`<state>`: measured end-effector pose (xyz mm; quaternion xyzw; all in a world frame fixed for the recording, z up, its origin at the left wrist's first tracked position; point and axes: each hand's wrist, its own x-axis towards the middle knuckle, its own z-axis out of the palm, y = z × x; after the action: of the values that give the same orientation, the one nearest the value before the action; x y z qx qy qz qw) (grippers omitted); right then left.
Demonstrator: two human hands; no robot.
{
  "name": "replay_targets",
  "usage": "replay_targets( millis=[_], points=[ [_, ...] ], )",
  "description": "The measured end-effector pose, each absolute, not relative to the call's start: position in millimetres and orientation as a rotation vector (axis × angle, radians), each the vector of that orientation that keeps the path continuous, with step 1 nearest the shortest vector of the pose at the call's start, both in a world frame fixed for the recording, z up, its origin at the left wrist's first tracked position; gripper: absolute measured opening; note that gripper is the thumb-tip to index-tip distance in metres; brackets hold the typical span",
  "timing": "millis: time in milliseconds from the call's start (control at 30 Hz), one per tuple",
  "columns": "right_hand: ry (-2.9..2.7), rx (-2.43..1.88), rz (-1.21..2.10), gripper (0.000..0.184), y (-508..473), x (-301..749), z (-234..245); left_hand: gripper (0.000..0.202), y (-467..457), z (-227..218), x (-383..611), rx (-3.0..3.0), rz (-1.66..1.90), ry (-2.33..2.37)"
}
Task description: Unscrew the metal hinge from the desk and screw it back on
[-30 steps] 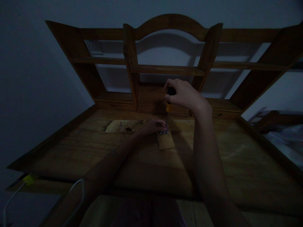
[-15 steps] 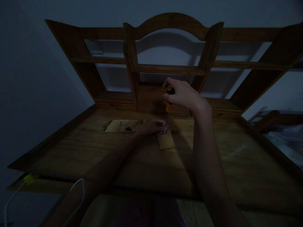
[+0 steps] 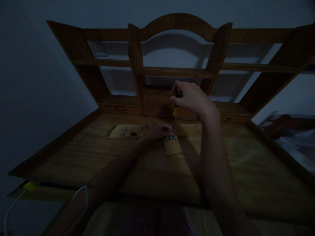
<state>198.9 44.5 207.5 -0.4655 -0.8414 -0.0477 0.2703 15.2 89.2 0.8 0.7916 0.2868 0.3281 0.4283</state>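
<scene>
My right hand (image 3: 190,98) is closed around the yellow-and-black handle of a screwdriver (image 3: 175,112), which stands nearly upright with its tip pointing down. Its metal shaft meets a small metal hinge (image 3: 170,137) at the near edge of a long wooden board (image 3: 188,130). My left hand (image 3: 159,131) rests on that board, fingers curled in a pinch at the hinge beside the screwdriver tip. A small square wooden piece (image 3: 173,147) extends from the hinge towards me. The fingertips of my left hand partly cover the hinge, and the screw itself cannot be made out.
All this lies on a wooden desk (image 3: 137,164) with raised side edges. A wooden shelf unit (image 3: 172,72) rises behind it. Far left on the desktop is a thin, light stick-like object (image 3: 83,135). A white cable (image 3: 86,196) crosses near my left forearm, with a yellow tag (image 3: 31,186) at the left corner.
The screwdriver handle has shifted slightly to the right, and the fingers of my right hand have moved a little with it. My left hand, hinge and boards look unmoved.
</scene>
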Motion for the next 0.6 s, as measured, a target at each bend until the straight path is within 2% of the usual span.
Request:
replay_targets(
  millis=[400, 600],
  points=[
    [-2.224, -1.243, -0.084, 0.031, 44.2, 199.0, 206.2, 0.026, 89.6, 1.3, 16.8, 1.983, 0.837, 0.699],
    [-2.238, -1.234, -0.121, 0.019, 44.9, 199.4, 208.1, 0.025, 88.3, 2.8, 16.3, 1.96, 0.828, 0.709]
  ],
)
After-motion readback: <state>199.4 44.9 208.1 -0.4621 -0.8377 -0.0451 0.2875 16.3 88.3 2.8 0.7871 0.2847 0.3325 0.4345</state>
